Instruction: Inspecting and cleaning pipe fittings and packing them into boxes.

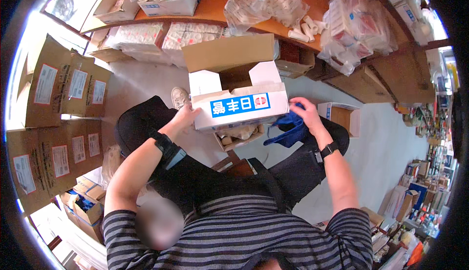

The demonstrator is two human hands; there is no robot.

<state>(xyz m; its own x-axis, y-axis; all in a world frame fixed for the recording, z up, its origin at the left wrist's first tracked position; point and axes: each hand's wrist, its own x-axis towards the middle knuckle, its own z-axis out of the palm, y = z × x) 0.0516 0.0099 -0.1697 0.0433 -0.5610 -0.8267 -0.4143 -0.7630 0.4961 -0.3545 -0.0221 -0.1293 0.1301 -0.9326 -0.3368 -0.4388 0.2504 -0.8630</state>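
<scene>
In front of me is a white cardboard box with a blue label and its flaps up; a brown inside shows through the open top. My left hand grips its left side, the thumb on the front and the other fingers partly hidden. At the box's right corner, my right hand has bent fingers that look closed on crumpled blue material, which hangs down over my thigh. Whether these fingers also touch the box is hard to see. Below the white box sits a smaller open carton holding pale fittings.
A wooden shelf ahead carries bagged white fittings and loose tube pieces. Brown cartons are stacked at left. Another open box stands on the floor to the right, before crowded shelves.
</scene>
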